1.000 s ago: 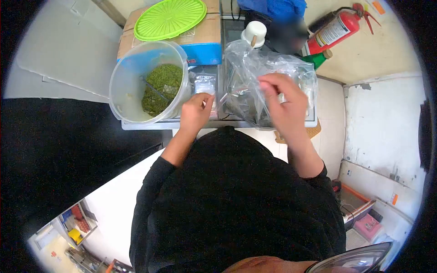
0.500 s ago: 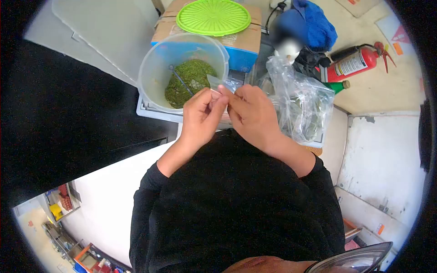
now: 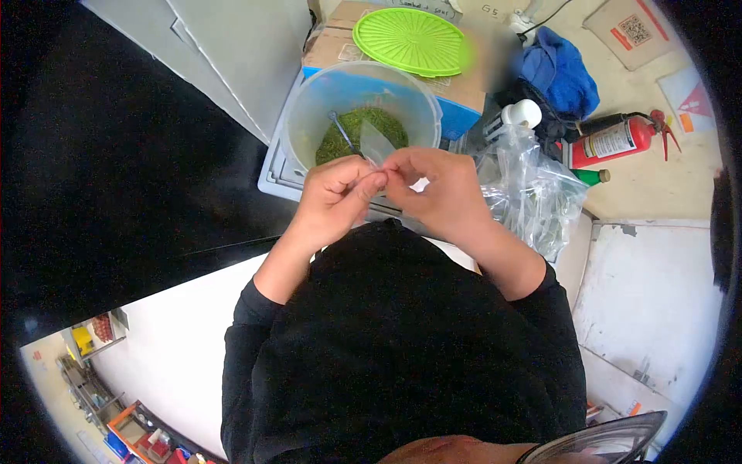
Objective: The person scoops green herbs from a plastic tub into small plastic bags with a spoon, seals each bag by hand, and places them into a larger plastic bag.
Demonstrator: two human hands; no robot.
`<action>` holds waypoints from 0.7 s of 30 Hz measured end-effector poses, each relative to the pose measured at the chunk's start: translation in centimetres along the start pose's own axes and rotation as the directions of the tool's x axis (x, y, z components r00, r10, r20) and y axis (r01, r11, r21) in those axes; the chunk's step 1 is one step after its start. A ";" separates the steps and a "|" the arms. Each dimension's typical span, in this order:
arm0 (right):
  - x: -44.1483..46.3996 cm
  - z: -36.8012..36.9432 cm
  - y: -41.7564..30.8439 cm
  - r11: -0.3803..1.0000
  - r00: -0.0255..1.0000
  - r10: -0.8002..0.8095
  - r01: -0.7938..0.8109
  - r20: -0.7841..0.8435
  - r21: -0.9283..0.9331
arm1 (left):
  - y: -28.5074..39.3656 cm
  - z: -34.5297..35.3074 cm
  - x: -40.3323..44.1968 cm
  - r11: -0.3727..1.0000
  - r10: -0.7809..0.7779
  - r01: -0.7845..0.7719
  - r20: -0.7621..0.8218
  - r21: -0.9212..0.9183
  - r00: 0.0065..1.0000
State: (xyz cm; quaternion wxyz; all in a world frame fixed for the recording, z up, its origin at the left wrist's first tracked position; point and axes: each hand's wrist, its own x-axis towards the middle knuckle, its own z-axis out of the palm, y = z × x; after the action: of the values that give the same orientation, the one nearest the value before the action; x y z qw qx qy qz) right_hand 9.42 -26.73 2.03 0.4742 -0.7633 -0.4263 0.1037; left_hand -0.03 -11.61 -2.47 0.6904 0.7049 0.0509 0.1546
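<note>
My left hand [image 3: 336,197] and my right hand [image 3: 437,189] meet fingertip to fingertip in front of my chest, both pinching a small clear plastic bag [image 3: 376,142]. Just beyond the hands is a translucent round tub [image 3: 297,127] holding chopped green leaves [image 3: 369,125]. A bluish spoon [image 3: 340,126] stands in the leaves. To the right of my right hand lies a large crumpled clear bag [image 3: 533,193].
Behind the tub, a green ribbed lid [image 3: 410,40] lies on a cardboard box [image 3: 328,50]. At the right are a white cup [image 3: 525,114], a blue cloth [image 3: 568,73], a green bottle [image 3: 593,177] and a red fire extinguisher [image 3: 618,143]. A grey tray edge [image 3: 277,172] runs under the tub.
My right hand has come away from the large bag and joined my left hand at the small bag. The view has turned, so the tub and box appear further right.
</note>
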 end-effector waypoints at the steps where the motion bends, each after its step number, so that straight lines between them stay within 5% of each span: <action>1: 0.3 0.5 0.1 0.998 0.999 -0.028 0.027 -0.016 -0.062 | -0.1 -0.4 0.0 0.998 0.031 -0.030 -0.013 0.063 0.999; 4: 1.9 1.7 0.6 0.972 0.978 -0.127 0.090 -0.166 -0.215 | 0.7 -1.8 0.1 0.944 0.090 -0.086 0.003 0.318 0.996; 7: 3.1 0.7 -1.0 0.812 0.878 -0.459 0.476 0.135 -0.337 | 2.1 -4.9 0.7 0.965 -0.149 0.144 0.004 0.218 0.989; 10: 3.9 1.4 -1.4 0.771 0.789 -0.477 0.587 0.387 -0.248 | 4.0 -7.5 1.8 0.762 -0.172 0.113 0.031 0.638 0.985; 13: 5.7 1.1 -2.2 0.752 0.743 -0.565 0.643 0.359 -0.148 | 3.8 -8.4 2.2 0.929 -0.109 0.072 0.085 0.363 0.990; 16: 7.1 1.5 -2.6 0.813 0.739 -0.498 0.580 0.453 -0.053 | 3.7 -8.6 1.4 0.968 -0.005 0.092 0.348 -0.235 0.937; 17: 7.8 1.8 -2.7 0.846 0.741 -0.456 0.533 0.493 -0.019 | 4.1 -9.3 1.3 0.985 -0.011 0.095 0.499 -0.143 0.867; 19: 9.5 2.6 -2.5 0.903 0.732 -0.372 0.427 0.571 0.041 | 2.9 -10.4 0.6 0.966 -0.037 0.150 0.464 -0.209 0.885; 21: 10.9 3.4 -1.3 0.926 0.795 -0.364 0.256 0.484 0.277 | 1.4 -11.7 0.1 0.969 -0.089 0.164 0.356 -0.186 0.930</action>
State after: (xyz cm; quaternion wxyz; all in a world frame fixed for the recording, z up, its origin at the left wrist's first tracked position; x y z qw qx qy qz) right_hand 13.49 -16.10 3.95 0.4225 -0.5738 -0.6470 0.2712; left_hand -3.50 -0.40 -1.05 0.7684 0.6384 -0.0421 -0.0121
